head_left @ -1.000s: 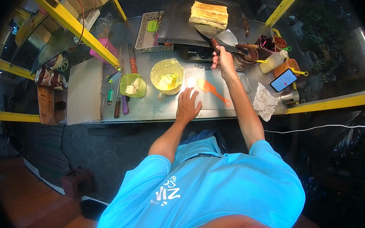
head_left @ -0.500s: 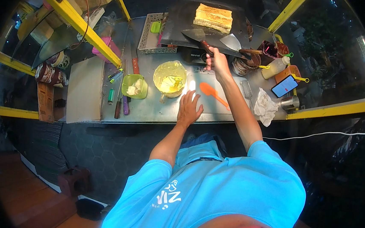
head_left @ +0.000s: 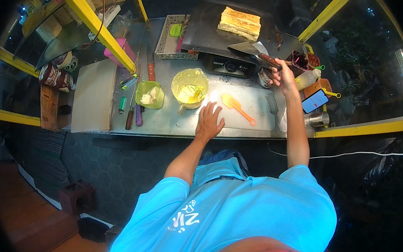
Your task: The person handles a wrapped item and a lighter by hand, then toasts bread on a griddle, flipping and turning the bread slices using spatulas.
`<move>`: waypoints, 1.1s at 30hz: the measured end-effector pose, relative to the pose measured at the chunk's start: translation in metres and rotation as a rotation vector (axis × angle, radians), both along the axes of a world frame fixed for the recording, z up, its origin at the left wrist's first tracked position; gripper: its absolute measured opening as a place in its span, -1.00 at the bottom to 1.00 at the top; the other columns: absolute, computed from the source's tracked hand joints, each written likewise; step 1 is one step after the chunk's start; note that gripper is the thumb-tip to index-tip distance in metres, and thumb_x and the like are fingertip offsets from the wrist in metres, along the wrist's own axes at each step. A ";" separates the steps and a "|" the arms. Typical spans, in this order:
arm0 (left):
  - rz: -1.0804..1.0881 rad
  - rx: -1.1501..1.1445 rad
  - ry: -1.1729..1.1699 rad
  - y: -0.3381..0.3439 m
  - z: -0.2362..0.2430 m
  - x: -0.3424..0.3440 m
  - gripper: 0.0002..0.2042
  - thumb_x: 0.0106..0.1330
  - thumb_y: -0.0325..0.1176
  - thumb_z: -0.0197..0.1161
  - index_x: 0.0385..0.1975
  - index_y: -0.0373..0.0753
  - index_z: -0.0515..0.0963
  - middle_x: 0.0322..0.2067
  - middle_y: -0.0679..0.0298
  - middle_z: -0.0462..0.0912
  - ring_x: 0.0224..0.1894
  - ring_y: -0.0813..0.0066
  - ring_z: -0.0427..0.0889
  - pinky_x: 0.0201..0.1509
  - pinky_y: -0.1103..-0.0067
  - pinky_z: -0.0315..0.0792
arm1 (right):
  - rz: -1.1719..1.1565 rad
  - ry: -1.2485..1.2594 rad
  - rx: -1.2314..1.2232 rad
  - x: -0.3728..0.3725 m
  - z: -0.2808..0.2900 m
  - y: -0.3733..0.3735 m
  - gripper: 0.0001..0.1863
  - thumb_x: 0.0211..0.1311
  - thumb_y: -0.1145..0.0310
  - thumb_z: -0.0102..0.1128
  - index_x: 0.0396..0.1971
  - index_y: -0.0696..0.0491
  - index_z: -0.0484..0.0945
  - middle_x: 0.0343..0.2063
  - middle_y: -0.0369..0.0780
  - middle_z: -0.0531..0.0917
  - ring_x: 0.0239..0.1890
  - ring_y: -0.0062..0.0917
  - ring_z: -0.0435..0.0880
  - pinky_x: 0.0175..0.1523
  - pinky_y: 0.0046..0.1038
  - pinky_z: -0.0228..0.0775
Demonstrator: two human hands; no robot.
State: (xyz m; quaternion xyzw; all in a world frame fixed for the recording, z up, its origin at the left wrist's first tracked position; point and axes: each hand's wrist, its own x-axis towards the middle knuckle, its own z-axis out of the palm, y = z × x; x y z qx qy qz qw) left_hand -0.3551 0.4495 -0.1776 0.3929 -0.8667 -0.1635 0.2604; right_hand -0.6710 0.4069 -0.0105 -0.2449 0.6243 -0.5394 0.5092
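One wood-handled metal scraper (head_left: 267, 59) points to ten o'clock from the right hand (head_left: 285, 76), whose fingers are closed around its handle; the blade lies over the near edge of the black griddle (head_left: 204, 31); on that griddle, between ten and eleven o'clock from the same hand, sits the toasted bread (head_left: 239, 23); the left hand (head_left: 208, 122) is open, palm down, fingers spread, at the bench's (head_left: 164, 123) front; from it, a pitcher (head_left: 180, 82) of yellow mixture stands at eleven o'clock, an orange spatula (head_left: 239, 109) at two.
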 end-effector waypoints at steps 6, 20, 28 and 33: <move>0.002 -0.002 -0.019 0.001 -0.002 0.000 -0.53 0.28 -0.13 0.17 0.14 -0.18 0.40 0.24 0.05 0.30 0.38 0.08 0.18 0.44 0.20 0.06 | 0.042 0.059 0.042 -0.033 0.010 -0.009 -0.59 0.33 -0.05 0.06 -0.54 -0.04 0.38 -0.84 -0.46 0.21 -0.86 -0.69 0.16 -0.51 -0.49 0.38; -0.008 -0.012 -0.026 0.001 0.000 0.000 -0.54 0.27 -0.15 0.19 0.13 -0.20 0.41 0.24 0.05 0.30 0.37 0.07 0.18 0.43 0.18 0.07 | 0.131 0.167 0.044 0.052 0.002 -0.082 -0.57 0.43 0.06 -0.10 0.10 0.02 0.45 -0.69 -0.45 0.22 -0.81 -0.73 0.11 -0.50 -0.47 0.51; -0.017 -0.014 -0.003 0.001 0.000 -0.001 -0.52 0.20 -0.20 0.25 0.11 -0.24 0.42 0.22 0.00 0.31 0.33 -0.05 0.21 0.41 0.14 0.09 | 0.082 0.083 0.061 0.094 -0.027 -0.090 -0.58 0.41 0.02 -0.10 -0.13 0.10 0.48 -0.78 -0.44 0.16 -0.81 -0.66 0.15 -0.43 -0.41 0.56; -0.015 -0.013 0.003 0.001 0.000 0.000 -0.52 0.20 -0.21 0.25 0.11 -0.25 0.43 0.22 -0.01 0.31 0.33 -0.05 0.21 0.40 0.14 0.09 | 0.215 -0.031 0.035 0.102 -0.043 -0.071 -0.54 0.43 -0.07 -0.07 -0.40 0.07 0.42 -0.78 -0.41 0.28 -0.79 -0.63 0.25 -0.37 -0.39 0.51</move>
